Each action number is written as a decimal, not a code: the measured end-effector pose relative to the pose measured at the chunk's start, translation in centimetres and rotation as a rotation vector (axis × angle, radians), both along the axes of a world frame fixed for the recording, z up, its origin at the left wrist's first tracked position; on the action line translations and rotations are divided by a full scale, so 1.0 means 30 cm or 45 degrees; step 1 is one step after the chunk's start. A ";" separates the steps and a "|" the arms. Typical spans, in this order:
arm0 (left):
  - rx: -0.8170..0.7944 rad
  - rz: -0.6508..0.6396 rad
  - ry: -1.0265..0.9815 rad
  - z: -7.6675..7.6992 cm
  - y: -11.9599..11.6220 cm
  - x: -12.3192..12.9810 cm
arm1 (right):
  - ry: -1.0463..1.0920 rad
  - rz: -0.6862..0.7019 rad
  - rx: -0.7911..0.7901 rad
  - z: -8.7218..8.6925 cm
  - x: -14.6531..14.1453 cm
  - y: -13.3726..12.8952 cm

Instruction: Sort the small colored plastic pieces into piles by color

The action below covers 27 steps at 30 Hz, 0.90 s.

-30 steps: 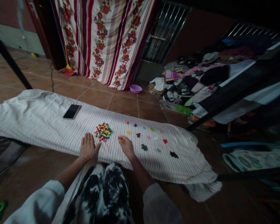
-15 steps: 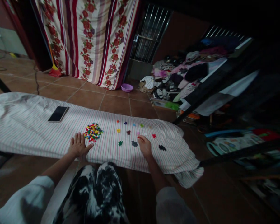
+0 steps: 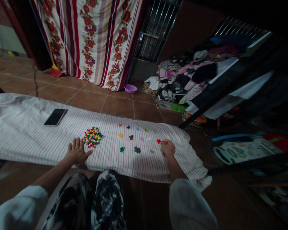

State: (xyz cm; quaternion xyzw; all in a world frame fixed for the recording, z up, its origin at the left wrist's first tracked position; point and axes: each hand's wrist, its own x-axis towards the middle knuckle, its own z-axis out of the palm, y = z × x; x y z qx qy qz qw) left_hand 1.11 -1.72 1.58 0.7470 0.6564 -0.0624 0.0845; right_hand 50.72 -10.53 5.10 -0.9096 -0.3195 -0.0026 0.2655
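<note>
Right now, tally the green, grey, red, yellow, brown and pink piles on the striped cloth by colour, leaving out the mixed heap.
Green: 2, a dark green pile and a lime pile
Grey: 2, a dark grey pile and a light grey pile
Red pile: 1
Yellow pile: 1
Brown pile: 1
Pink pile: 1
Total: 8

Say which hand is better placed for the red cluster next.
Right hand, probably: it's right beside the red cluster. The left hand lies palm-down near the mixed pile, farther away.
</note>
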 end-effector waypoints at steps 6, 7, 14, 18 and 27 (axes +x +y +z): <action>-0.050 0.008 0.040 0.028 -0.011 0.007 | 0.000 -0.023 -0.128 -0.006 0.037 0.030; -0.052 0.010 0.045 0.027 -0.010 0.007 | -0.004 -0.011 -0.132 -0.010 0.042 0.034; -0.025 -0.004 0.084 0.014 -0.011 0.006 | 0.065 0.114 -0.124 -0.037 0.070 0.054; 0.004 -0.008 0.081 0.019 -0.015 0.006 | 0.093 0.125 -0.079 -0.043 0.069 0.046; -0.099 0.009 0.068 0.048 -0.011 0.013 | -0.049 0.214 0.092 0.013 -0.037 0.068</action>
